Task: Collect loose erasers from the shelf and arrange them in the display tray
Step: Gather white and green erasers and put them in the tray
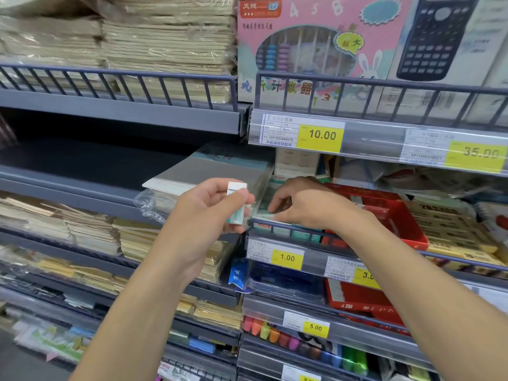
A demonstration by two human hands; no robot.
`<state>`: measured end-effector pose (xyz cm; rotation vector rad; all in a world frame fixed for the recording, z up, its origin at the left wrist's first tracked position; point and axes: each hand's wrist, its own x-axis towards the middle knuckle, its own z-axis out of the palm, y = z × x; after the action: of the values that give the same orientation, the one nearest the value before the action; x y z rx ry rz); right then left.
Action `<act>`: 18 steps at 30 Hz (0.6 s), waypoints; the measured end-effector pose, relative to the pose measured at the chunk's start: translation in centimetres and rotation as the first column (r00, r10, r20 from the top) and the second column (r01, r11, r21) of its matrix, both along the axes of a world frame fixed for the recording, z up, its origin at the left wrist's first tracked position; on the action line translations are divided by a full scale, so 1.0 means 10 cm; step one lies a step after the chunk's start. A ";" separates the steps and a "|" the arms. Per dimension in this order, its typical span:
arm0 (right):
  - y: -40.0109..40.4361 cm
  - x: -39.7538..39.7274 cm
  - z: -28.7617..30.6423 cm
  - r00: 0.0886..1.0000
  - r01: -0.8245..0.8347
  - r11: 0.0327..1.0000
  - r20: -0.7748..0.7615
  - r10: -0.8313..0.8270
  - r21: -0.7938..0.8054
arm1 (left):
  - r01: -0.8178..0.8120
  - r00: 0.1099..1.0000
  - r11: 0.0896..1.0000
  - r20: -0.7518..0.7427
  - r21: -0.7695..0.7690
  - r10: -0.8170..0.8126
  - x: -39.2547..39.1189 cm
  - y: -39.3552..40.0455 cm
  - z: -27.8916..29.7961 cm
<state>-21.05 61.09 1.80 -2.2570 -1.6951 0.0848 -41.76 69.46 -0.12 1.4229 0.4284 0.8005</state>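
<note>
Task under way: our left hand (209,207) pinches one eraser (235,204); our right hand (308,204), fingers curled, presses erasers into the display tray (277,229); remaining count unclear.

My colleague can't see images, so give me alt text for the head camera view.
A person's left hand holds a white eraser while the right hand reaches into a tray of erasers on a stationery shop shelf, beside a red tray.

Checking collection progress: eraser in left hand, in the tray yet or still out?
Out. The left hand pinches the white eraser in the air, left of the display tray, where the right hand reaches.
</note>
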 end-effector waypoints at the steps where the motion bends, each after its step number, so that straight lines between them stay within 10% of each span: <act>1: 0.01 0.00 -0.01 1.000 -0.001 1.000 0.000 0.001 -0.016 | 0.003 1.000 1.000 0.004 -0.010 -0.002 0.00 0.00 0.00; 7: -0.07 -0.07 0.10 1.000 -0.018 0.999 -0.004 0.017 -0.037 | 0.030 0.999 0.998 0.040 -0.055 -0.028 0.01 -0.04 0.03; 13: -0.43 -0.31 0.20 0.927 -0.039 0.937 -0.339 0.164 0.347 | -0.066 0.998 0.997 -0.002 0.046 0.066 0.06 -0.11 0.03; 18: -0.55 -0.52 0.17 0.972 -0.133 0.916 -0.131 0.195 0.378 | -0.122 0.992 0.991 0.033 0.060 0.120 0.21 -0.21 0.02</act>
<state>-26.24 55.60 3.45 -1.7832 -1.6511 -0.0070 -39.71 67.40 0.09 1.4514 0.4736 0.9387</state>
